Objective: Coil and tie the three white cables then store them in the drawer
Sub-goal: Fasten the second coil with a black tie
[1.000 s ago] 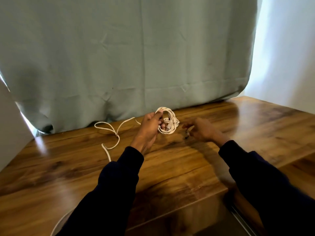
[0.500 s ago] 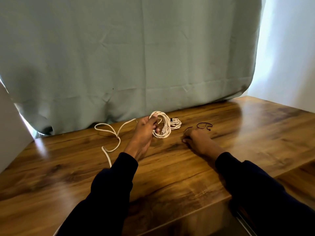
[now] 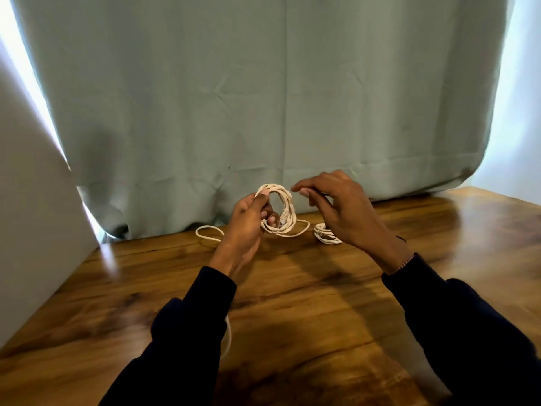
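Note:
My left hand (image 3: 246,227) holds a coiled white cable (image 3: 282,210) upright above the wooden table, thumb on top of the loops, fingers through the ring. One plug end shows inside the coil. My right hand (image 3: 336,212) hovers just right of the coil, its thumb and forefinger pinching a thin black tie (image 3: 323,194) that is mostly hidden. A second, smaller coiled white cable (image 3: 325,236) lies on the table behind my right hand. A third white cable (image 3: 208,232) lies loose to the left, with a stretch of it (image 3: 228,338) beside my left sleeve.
A grey-green curtain (image 3: 263,98) hangs along the back edge of the wooden table (image 3: 307,303). A white panel (image 3: 32,215) stands at the left. A small dark piece (image 3: 401,238) lies on the table behind my right wrist.
My left hand has lifted the coil up off the table. My right hand has risen from the black ties on the table and moved left toward the coil.

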{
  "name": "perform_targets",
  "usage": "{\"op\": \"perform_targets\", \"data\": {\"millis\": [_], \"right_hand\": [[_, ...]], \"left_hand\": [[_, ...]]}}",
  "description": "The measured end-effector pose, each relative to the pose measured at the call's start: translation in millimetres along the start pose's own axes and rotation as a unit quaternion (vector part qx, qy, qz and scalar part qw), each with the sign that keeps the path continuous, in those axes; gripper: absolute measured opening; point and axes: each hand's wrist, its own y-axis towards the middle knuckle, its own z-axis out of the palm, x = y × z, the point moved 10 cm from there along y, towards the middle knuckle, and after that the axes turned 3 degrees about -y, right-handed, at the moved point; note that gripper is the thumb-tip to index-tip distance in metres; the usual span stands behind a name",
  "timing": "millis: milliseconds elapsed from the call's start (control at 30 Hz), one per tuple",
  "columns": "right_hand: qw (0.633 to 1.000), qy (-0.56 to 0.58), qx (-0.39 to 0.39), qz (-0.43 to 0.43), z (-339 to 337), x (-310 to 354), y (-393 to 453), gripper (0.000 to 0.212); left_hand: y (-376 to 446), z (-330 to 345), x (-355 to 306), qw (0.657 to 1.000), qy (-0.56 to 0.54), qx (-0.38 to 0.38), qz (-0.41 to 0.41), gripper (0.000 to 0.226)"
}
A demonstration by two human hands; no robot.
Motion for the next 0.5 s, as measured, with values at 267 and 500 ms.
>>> {"op": "perform_targets", "data": {"millis": [267, 500], "right_hand": [[0.989, 0.011, 0.15, -0.013, 48.0, 40.3, 50.6, 0.041], [0.995, 0.073, 0.067, 0.027, 46.6, 58.8, 87.0, 0.022]], "left_hand": [[4.8, -38.3, -42.6, 0.998, 0.053, -0.022, 0.029, 0.027], [19.4, -72.2, -70.5, 0.992, 0.102, -0.052, 0.059, 0.04]]}}
